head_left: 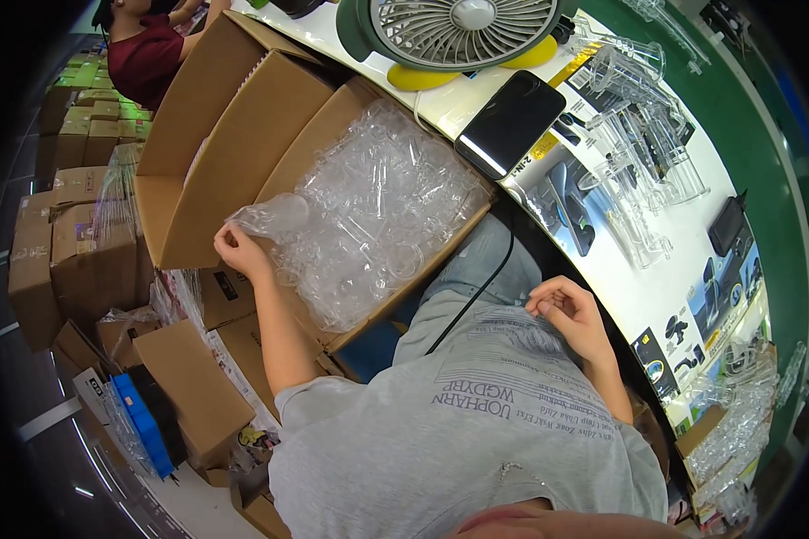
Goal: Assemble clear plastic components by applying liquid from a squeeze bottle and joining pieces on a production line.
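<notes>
My left hand [235, 249] is closed, its fingertips pinching the edge of a clear plastic bag [277, 216]. The bag lies at the left side of an open cardboard box [409, 289]. Heaped inside this box are many clear plastic-wrapped pieces [382, 193], some tube-shaped; I cannot make out their exact kind. Over my lap, near the table edge, my right hand [566, 310] hovers with loosely bent fingers and nothing visible in it.
On the table [625, 310] at right are a phone [511, 123], a fan [472, 27], several clear tubular pieces [643, 162] and a small black case [728, 225]. Stacked cartons [90, 242] and a blue bin [141, 422] stand left. Another person [146, 58] is at the far left.
</notes>
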### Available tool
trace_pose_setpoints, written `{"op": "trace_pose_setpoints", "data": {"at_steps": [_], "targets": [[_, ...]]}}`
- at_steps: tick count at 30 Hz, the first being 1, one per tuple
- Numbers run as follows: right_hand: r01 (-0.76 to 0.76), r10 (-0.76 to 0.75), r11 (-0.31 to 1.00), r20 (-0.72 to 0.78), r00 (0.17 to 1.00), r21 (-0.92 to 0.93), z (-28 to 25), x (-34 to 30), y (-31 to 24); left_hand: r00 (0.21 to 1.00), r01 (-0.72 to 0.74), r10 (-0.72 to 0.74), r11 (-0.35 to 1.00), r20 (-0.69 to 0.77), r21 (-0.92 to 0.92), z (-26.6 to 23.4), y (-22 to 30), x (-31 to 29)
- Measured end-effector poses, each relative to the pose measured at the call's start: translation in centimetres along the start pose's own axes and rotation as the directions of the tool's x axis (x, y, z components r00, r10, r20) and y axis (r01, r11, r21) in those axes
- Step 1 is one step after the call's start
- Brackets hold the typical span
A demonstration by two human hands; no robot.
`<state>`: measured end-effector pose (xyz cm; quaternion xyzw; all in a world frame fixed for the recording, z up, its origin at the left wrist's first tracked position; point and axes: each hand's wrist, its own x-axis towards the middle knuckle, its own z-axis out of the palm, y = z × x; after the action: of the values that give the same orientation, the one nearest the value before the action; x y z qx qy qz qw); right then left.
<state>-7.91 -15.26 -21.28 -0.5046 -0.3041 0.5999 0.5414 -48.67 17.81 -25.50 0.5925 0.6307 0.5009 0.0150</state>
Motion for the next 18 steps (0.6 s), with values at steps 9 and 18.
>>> {"op": "trace_pose_setpoints", "data": {"at_steps": [9, 18], "targets": [[-0.006, 0.006, 1.000, -0.006, 1.000, 0.005, -0.1, -0.1, 0.3, 0.982, -0.020, -0.056, 0.918, -0.180, -0.397, 1.0, 1.4, 1.1], [-0.015, 0.015, 1.000, -0.022, 1.000, 0.000, -0.3, 0.0, 0.3, 0.947, 0.057, -0.150, 0.949, -0.285, -0.309, 1.6, 2.1, 2.6]]}}
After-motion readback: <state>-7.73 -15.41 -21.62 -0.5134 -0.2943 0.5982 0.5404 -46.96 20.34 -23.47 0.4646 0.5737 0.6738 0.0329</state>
